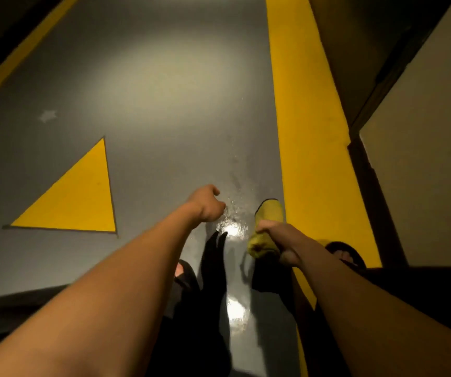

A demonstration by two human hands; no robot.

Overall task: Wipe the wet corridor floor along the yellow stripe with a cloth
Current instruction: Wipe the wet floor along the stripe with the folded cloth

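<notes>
A yellow-green cloth [266, 229] hangs bunched in my right hand [281, 240], which grips it just left of the wide yellow stripe [308, 131]. The cloth's free end points up the corridor. Between my hands lies a trail of water drops and a shiny wet patch [232, 213] on the grey floor [164, 104]. My left hand [208, 205] hovers left of the wet trail with its fingers curled and nothing in it. Whether the cloth touches the floor is unclear.
A yellow triangle [77, 197] is painted on the floor to the left, with a second yellow stripe [15, 58] beyond it. A dark door frame [374, 191] and a pale wall [422, 159] border the right side. My feet in dark sandals [344, 254] stand below.
</notes>
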